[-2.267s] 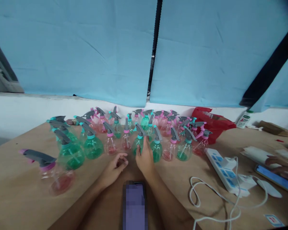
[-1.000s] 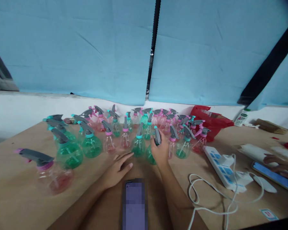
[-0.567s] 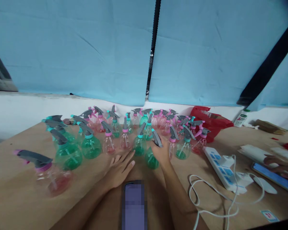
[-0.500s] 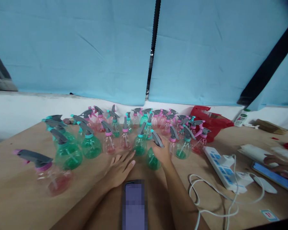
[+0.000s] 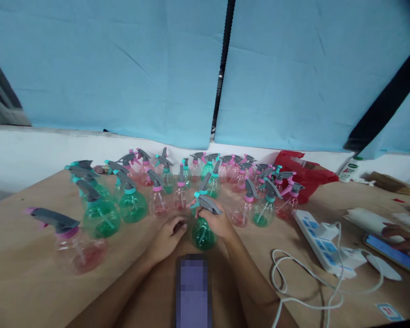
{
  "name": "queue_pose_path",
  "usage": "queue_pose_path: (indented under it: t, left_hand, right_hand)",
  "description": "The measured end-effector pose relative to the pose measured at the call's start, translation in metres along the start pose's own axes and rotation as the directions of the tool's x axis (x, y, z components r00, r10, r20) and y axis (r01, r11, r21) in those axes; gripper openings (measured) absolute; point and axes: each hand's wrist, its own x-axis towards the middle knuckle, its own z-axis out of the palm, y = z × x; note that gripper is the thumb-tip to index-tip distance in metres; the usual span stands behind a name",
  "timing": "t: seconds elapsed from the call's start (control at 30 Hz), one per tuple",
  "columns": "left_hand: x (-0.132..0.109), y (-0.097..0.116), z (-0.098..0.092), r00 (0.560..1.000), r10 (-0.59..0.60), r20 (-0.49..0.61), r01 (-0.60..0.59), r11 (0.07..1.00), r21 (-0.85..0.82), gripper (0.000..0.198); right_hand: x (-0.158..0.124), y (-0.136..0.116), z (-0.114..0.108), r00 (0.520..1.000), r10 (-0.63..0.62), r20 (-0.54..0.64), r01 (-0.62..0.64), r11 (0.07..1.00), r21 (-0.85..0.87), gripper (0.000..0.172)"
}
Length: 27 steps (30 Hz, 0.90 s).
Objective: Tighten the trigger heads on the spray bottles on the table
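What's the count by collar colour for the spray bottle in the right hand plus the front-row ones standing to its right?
Teal collars: 2 (the held bottle in the right hand; the middle bottle)
Pink collars: 2 (the near bottle; the end bottle, by the power strip)
Total: 4

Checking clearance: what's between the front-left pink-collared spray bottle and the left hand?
Head view: only bare tabletop between the pink-collared spray bottle and the left hand; a green spray bottle stands farther back, off that line.
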Motion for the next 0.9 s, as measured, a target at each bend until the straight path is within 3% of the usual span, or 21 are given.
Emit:
queue_pose_path:
  t: [0.3, 0.47, 0.63, 0.9]
  left_hand:
    - [-0.0008, 0.0046, -0.0021, 0.999, 0.037, 0.013, -0.037, 0.999, -0.02, 0.022]
    - [-0.0018, 0.0053, -0.0031, 0.999, 0.036, 0.026, -0.036, 0.999, 0.003, 0.02]
    - [-0.0021, 0.0077, -0.0036, 0.999, 0.039, 0.017, -0.039, 0.998, 0.044, 0.019]
    - [-0.0023, 0.0053, -0.0034, 0.999, 0.032, 0.034, -0.034, 0.999, 0.037, 0.02]
  right_hand:
    - [0.0061, -0.0023, 0.0105, 0.999, 0.018, -0.029, -0.019, 1.0, -0.011, 0.024]
    - [0.0062, -0.0041, 0.0089, 1.0, 0.003, 0.011, -0.003, 0.998, -0.056, 0.031]
    - [0.0065, -0.0048, 0.0085, 0.999, -0.022, 0.049, 0.022, 1.0, 0.004, 0.032]
    - [0.007, -0.0031, 0.01, 1.0, 0.005, 0.012, -0.005, 1.0, 0.018, 0.025]
